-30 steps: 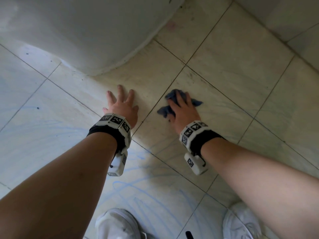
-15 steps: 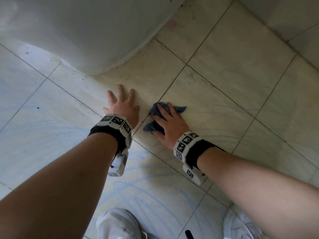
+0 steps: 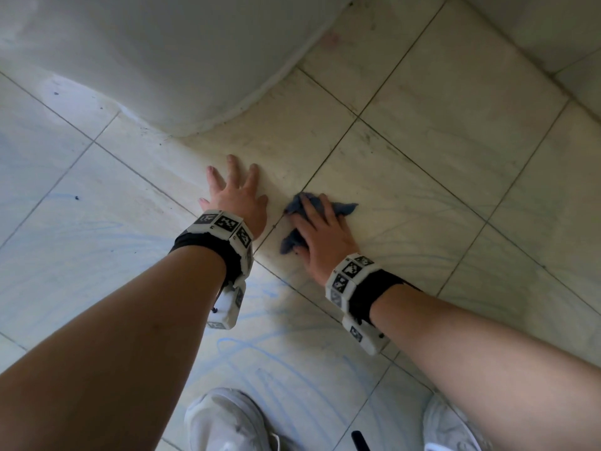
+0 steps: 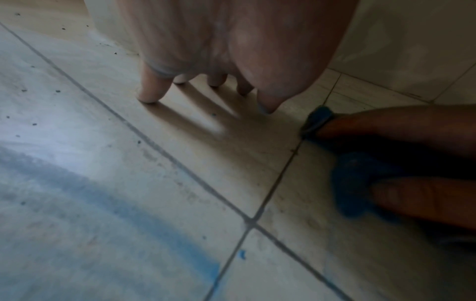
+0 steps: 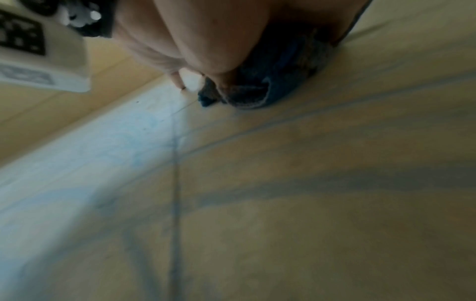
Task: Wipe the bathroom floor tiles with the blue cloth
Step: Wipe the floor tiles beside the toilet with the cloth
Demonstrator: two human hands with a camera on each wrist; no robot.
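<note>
The blue cloth lies crumpled on a pale floor tile, just right of a grout line. My right hand lies flat on top of it and presses it down with straight fingers. In the right wrist view the cloth bulges out from under the right hand. My left hand rests on the neighbouring tile, palm down with fingers spread, a short way left of the cloth. The left wrist view shows the left hand propped on its fingertips, and the cloth under the right hand.
A white fixture base rises just beyond the left hand. A tiled wall borders the floor at the top right. Blue smear marks cross the near tiles. My white shoes stand at the bottom edge.
Over the last second the right hand slid the cloth left and toward me, close to the grout line; it has hardly moved in the last half second. The left hand stayed put.
</note>
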